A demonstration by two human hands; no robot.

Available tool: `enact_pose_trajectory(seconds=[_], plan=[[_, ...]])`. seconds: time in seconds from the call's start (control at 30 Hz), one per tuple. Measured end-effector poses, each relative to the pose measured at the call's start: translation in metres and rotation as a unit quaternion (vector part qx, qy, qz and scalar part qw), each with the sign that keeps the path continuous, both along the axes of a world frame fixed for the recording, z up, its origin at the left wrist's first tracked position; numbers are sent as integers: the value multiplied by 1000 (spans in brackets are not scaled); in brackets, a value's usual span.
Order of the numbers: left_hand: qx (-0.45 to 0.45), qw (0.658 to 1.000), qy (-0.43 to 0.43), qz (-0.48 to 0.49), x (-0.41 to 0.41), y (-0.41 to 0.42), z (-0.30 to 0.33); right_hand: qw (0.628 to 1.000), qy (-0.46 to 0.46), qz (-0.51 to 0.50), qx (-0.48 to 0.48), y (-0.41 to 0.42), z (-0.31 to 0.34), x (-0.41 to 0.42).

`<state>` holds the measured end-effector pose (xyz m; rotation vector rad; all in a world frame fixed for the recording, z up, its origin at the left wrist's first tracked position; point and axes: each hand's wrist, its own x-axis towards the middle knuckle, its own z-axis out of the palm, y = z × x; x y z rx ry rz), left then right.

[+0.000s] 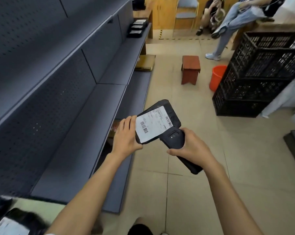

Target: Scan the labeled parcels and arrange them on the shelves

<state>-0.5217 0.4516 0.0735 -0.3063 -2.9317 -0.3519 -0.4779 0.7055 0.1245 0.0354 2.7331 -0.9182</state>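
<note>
A flat black parcel (170, 114) with a white barcode label (154, 127) is held in the air over the floor, beside the grey shelf unit. My left hand (126, 135) grips its near left edge, fingers over the top. My right hand (192, 146) grips a black handheld scanner (179, 143) whose head touches or nearly touches the label's right side. The grey shelf (79, 143) to my left is bare near me. Three black labeled parcels (136, 28) lie at its far end. More black parcels (9, 223) lie at the bottom left.
Stacked black plastic crates (260, 73) stand at the right, with an orange bucket (216, 77) and a small brown stool (190, 68) on the tiled floor beyond. People sit at the far end near a chair (185, 12). A cardboard box (145, 62) lies by the shelf.
</note>
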Motion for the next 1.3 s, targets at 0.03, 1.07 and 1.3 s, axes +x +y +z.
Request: enact_pose_trajectory(seconds=[0.03, 1.07, 1.3], plan=[[-2, 1000, 0, 2, -16, 3, 0, 1000, 1, 2, 0, 3, -1, -17], [-13, 997, -1, -76, -806, 143, -14, 999, -13, -34, -25, 135, -10, -777], [-27, 999, 13, -14, -990, 147, -1, 1000, 7, 4, -11, 150, 4, -982]])
